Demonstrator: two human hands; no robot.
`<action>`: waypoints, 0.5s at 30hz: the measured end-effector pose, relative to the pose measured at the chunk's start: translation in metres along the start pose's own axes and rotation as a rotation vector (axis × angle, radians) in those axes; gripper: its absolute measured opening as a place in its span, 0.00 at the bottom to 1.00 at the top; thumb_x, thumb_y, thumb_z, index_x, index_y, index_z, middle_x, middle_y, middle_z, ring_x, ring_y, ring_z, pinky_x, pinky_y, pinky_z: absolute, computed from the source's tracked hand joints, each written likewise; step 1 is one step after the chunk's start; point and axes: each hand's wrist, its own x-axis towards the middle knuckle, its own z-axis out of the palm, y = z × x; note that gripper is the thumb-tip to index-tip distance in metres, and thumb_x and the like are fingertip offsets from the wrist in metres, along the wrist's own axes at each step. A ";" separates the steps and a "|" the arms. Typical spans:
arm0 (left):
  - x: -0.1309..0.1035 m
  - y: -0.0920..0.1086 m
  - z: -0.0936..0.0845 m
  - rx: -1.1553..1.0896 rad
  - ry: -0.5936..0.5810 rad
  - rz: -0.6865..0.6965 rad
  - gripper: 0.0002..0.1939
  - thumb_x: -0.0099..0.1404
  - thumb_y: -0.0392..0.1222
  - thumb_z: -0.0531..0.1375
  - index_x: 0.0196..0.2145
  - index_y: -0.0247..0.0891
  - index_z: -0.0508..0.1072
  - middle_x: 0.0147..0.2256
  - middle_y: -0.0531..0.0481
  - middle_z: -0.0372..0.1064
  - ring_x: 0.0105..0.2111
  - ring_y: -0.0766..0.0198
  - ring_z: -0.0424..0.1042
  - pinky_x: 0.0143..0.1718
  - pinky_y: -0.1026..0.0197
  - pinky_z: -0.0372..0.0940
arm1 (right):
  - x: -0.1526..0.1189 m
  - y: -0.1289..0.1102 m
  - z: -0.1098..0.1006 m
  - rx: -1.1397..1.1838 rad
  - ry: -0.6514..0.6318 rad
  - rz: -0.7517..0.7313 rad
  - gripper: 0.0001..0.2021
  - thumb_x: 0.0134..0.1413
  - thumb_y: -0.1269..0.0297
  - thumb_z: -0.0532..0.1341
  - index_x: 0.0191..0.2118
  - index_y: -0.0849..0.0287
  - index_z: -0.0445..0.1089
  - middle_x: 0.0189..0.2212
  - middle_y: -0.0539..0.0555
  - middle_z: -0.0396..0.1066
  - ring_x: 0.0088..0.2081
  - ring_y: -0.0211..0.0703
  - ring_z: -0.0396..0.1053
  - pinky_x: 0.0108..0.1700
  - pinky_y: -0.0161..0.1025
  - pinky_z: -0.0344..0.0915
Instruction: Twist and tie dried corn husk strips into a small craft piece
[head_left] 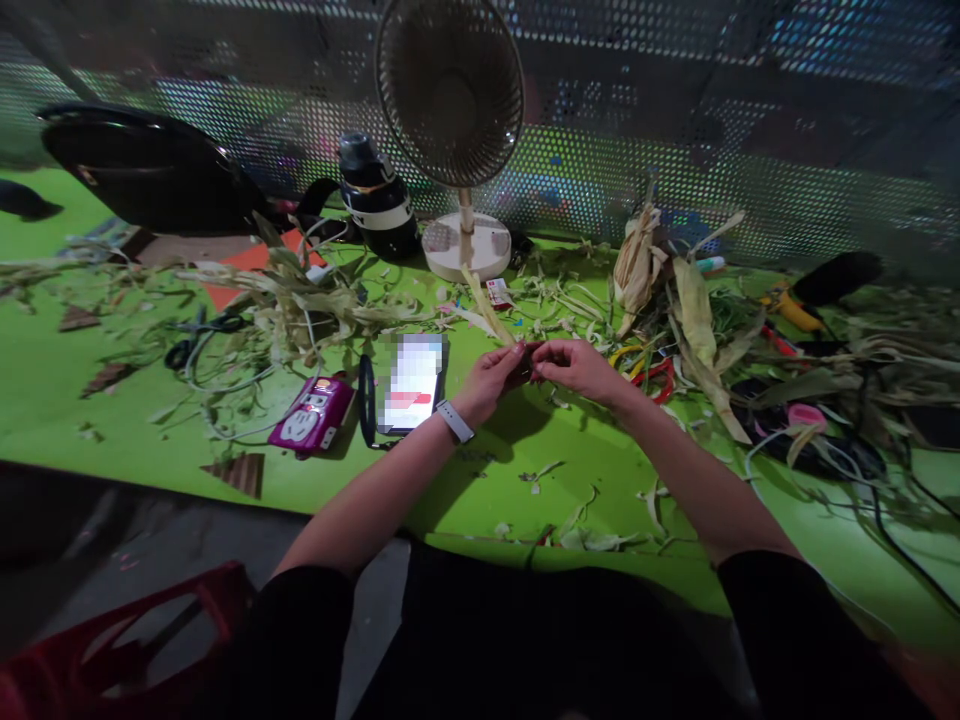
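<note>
One green worktop [450,490] fills most of the view, strewn with dry leaf scraps. A black bag [150,170] lies at its far left, and a round fan [454,100] stands near the back edge, with a dark bottle [382,210] upright just left of it. To the right of the fan, a bundle of corn husks [637,265] leans upright beside a longer pale husk [695,310].

Both hands meet near the middle, in front of the fan. The left hand [499,375] has its thumb and fingers pressed together around a pale husk strip [487,308], which reaches away toward the fan's base. The right hand [576,368] has its fingers curled and drawn together, close to the left fingertips; what lies between them is too small to tell.

Left of the hands lies a lit phone [412,385], then a purple socket block [311,415], then dark scissors [196,335]. Smallest, a red-and-white packet [499,293] lies near the fan's base.
</note>
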 end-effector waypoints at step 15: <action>0.003 -0.003 -0.004 -0.022 -0.012 -0.008 0.14 0.54 0.44 0.67 0.38 0.36 0.77 0.33 0.49 0.77 0.31 0.69 0.74 0.42 0.63 0.68 | 0.000 0.006 0.001 -0.035 0.022 -0.050 0.13 0.44 0.62 0.63 0.36 0.56 0.61 0.22 0.45 0.70 0.26 0.37 0.68 0.32 0.36 0.62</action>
